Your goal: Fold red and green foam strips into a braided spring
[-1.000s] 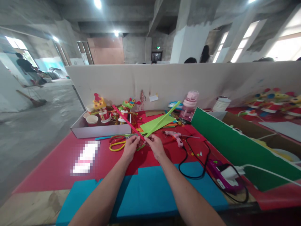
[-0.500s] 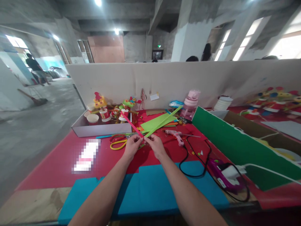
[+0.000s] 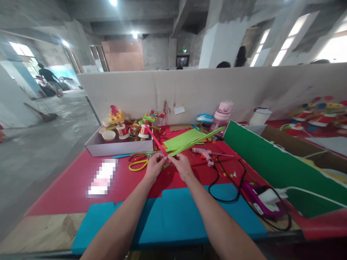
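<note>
My left hand is closed in a pinch on the lower end of a pink paper strip, which slants up to the left. Beside it, my right hand pinches a light green paper strip that reaches up to the right. The two strips come together in a V between my fingertips; the fingers partly hide the joint. Scissors with red and yellow handles lie just left of my left hand. Behind the strips is a green paper sheet. A pink glue gun rests right of my right hand.
A white box with paper cups and cup figures stands back left. To the right is a green-sided box. A purple power strip with cords lies front right. Blue sheets cover the front edge. A white partition stands behind.
The green strip's far end has swung right and slightly down. My hands stay pinched together at the strips' joint. The view has shifted a little, and a person in the background has moved right.
</note>
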Demonstrator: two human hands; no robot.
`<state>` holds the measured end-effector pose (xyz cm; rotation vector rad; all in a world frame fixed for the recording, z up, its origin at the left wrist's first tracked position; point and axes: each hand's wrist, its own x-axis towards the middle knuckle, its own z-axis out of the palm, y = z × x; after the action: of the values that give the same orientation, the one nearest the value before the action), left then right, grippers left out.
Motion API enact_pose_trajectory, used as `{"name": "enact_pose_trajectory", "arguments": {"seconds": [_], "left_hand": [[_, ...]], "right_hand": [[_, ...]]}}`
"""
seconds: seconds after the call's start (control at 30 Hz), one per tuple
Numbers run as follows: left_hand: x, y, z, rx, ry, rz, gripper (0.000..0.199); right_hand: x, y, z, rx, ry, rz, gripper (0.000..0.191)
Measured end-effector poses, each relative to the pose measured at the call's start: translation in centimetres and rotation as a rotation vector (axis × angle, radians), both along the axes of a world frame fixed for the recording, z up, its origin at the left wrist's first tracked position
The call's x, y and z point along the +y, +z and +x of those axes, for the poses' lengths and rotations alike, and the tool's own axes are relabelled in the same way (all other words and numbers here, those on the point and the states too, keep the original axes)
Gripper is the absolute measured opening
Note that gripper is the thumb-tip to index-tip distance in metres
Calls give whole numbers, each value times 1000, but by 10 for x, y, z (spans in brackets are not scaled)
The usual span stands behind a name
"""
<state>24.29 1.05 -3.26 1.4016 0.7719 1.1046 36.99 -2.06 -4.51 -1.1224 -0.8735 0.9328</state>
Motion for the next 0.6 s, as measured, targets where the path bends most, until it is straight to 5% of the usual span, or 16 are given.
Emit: {"name": "enact_pose_trajectory", "arguments": {"seconds": [0.37,0.6], "left_hand": [[-3,2,2,-34,-2,-5,25],[-2,7,-4,-111,-70,10,24]], "right_hand": [[-2,2,-2,-52,8,49,30],[-8,15,9,125,308,54,26]]}}
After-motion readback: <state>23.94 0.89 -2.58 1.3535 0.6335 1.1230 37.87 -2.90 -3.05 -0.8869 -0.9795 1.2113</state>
